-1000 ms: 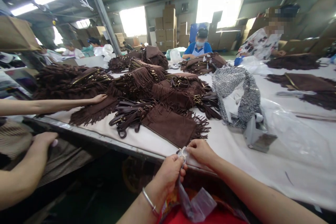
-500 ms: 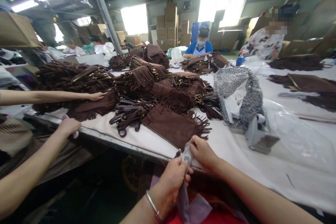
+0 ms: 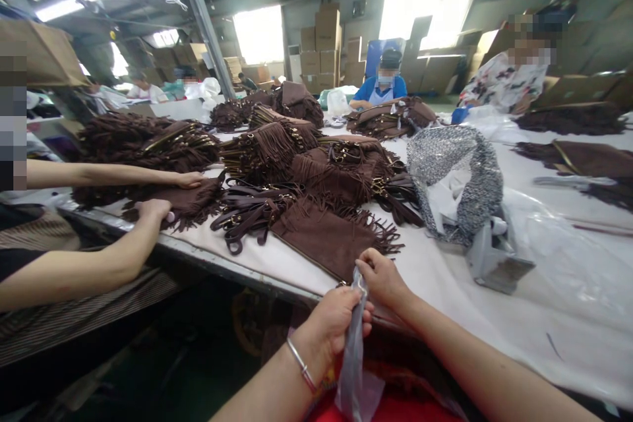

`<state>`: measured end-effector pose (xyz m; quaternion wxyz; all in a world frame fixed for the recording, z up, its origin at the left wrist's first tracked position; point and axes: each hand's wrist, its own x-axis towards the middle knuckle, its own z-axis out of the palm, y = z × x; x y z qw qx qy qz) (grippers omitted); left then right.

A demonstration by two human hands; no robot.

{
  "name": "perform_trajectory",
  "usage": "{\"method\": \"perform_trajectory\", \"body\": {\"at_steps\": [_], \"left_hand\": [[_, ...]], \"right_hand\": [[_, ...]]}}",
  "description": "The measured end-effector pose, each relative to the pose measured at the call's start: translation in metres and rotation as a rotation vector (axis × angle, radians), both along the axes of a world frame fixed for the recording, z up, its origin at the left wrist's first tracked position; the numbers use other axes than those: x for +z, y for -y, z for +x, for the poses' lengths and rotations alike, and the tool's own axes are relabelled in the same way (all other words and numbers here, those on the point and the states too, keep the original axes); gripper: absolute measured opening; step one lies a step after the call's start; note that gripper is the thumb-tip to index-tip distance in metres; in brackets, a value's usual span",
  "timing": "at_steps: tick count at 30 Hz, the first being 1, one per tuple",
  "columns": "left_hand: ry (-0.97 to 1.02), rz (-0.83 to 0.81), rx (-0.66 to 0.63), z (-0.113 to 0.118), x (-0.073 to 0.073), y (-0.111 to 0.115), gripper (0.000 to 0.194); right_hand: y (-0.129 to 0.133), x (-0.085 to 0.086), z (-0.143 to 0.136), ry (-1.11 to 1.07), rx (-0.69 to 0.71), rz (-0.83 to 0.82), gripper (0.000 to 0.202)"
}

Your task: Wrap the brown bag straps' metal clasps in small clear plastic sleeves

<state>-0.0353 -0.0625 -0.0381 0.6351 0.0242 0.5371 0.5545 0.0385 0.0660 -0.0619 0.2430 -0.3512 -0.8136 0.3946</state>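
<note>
A dark strap in a clear plastic sleeve (image 3: 352,362) hangs down in front of my body. My left hand (image 3: 337,318), with a bangle at the wrist, is closed around its upper part. At the sleeve's top end my right hand (image 3: 383,279) is closed in a pinch, fingertips on the plastic near a small metal clip. Just beyond both hands lies a brown fringed suede bag (image 3: 321,237), its zipper edge toward me. Dark straps with gold clips (image 3: 247,211) lie to its left.
Heaped fringed bags (image 3: 270,151) cover the table's middle. To the right stand a grey tape dispenser (image 3: 499,260) and a speckled knit bundle (image 3: 455,178), beside clear plastic (image 3: 548,237). A co-worker's hands (image 3: 157,211) work close on the left. The table edge (image 3: 237,270) runs before me.
The sleeve hangs straighter between my hands, which keep their hold and stay nearly in place. The co-worker's nearer hand has moved up and right onto a fringed bag.
</note>
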Motion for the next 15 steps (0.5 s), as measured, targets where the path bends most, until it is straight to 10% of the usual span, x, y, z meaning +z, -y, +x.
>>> {"method": "perform_trajectory", "body": {"at_steps": [5, 11, 15], "left_hand": [[-0.11, 0.018, -0.01, 0.004, -0.003, 0.003, 0.013], [-0.134, 0.037, -0.012, 0.009, 0.005, 0.003, 0.019], [0.084, 0.016, -0.101, 0.005, 0.005, 0.019, 0.035]], "right_hand": [[0.004, 0.009, 0.018, 0.164, -0.023, -0.209, 0.038], [0.018, 0.015, 0.014, 0.088, 0.02, -0.941, 0.031], [0.019, 0.013, 0.008, 0.007, -0.037, -0.956, 0.023]]}}
